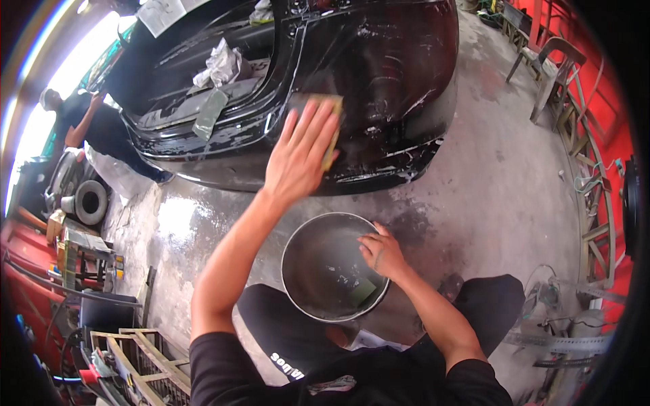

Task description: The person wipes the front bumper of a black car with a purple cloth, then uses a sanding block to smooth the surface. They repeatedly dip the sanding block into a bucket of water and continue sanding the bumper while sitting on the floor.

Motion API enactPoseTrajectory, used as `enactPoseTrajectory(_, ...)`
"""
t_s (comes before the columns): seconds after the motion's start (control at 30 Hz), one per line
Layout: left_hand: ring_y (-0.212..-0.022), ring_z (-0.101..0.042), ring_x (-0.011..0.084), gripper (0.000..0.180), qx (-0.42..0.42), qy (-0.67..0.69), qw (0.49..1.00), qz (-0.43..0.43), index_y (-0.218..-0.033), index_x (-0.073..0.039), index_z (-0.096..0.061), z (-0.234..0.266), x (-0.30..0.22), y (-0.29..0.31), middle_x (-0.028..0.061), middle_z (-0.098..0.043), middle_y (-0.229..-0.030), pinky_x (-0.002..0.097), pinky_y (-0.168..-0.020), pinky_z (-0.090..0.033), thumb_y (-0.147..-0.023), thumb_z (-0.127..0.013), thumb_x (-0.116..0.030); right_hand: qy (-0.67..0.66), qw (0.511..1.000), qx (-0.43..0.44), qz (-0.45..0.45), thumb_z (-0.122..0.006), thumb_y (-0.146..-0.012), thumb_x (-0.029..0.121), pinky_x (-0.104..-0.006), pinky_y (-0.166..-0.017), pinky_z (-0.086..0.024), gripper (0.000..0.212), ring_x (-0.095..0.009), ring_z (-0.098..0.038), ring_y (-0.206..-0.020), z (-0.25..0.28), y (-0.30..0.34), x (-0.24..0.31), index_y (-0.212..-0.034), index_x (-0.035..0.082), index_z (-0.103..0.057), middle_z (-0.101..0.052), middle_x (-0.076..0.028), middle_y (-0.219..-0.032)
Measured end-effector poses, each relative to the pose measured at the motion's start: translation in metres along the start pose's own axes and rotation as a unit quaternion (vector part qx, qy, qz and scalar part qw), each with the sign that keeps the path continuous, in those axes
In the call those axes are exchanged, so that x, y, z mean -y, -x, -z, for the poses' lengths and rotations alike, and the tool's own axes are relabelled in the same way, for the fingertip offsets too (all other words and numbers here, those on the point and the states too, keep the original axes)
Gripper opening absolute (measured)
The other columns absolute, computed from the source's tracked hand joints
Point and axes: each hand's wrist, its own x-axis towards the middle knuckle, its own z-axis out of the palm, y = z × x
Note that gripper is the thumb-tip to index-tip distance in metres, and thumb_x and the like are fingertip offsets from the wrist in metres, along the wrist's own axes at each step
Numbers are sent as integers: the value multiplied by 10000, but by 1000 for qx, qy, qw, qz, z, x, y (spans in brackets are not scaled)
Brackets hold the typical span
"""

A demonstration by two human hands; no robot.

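My left hand [301,152] is stretched forward, its fingers flat over a yellow sponge [332,145] that it presses against the black car body [369,74]. Most of the sponge is hidden under the palm. Below it, my right hand [382,252] grips the right rim of a round dark bucket [290,287] between my knees, with the fingertips inside. Low in the bucket shows a green rectangular piece [363,291]. Wet streaks and pale smears mark the body panel. A grey-green flat pad [211,114] lies on the door sill, beside crumpled whitish plastic or paper [222,64].
At the left a person [101,128] in dark clothes stands by the car, near a tyre [90,201]. Wooden frames [139,362] lie at the lower left. Along the red wall at the right stand a chair [556,71] and a wooden rack [596,233]. The concrete floor [501,196] is partly wet.
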Motion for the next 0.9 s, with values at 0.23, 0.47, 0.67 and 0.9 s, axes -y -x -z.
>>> enactPoseTrajectory(0.23,-1538,-361,370,573,-106,-54,993,-18,-1513,5,-485,12,24,-94,170,-410,-1650,535,-1261,-263,-1022,-609,-262,27,999,4,41,-699,-907,163,-522,-1104,-466,192,-401,-605,-1254,-10,-9,3,-1067,74,-758,-752,-128,-1066)
enactPoseTrajectory(0.47,-1549,-342,374,619,-59,-83,995,17,-1541,41,-430,33,25,-80,208,-380,-1655,577,-1244,-272,-997,-576,-217,93,993,-36,63,-675,-917,135,-500,-1093,-481,105,-375,-651,-1081,59,-119,-19,-977,60,-716,-696,-157,-911)
enactPoseTrajectory(0.67,-1527,-375,386,644,-100,-52,992,50,-1517,39,-461,20,28,-65,210,-435,-1619,578,-1230,-296,-963,-690,-196,-8,1000,-10,-5,-658,-936,161,-505,-1108,-473,203,-432,-621,-1238,-11,-9,9,-1064,67,-785,-766,-148,-1088)
enactPoseTrajectory(0.9,-1533,-344,443,748,-85,-71,993,51,-1541,61,-429,13,24,-56,251,-389,-1639,574,-1259,-244,-916,-736,-213,1,1000,-22,-3,-690,-909,151,-515,-1094,-480,205,-434,-628,-1223,-2,-8,11,-1060,47,-782,-767,-143,-1078)
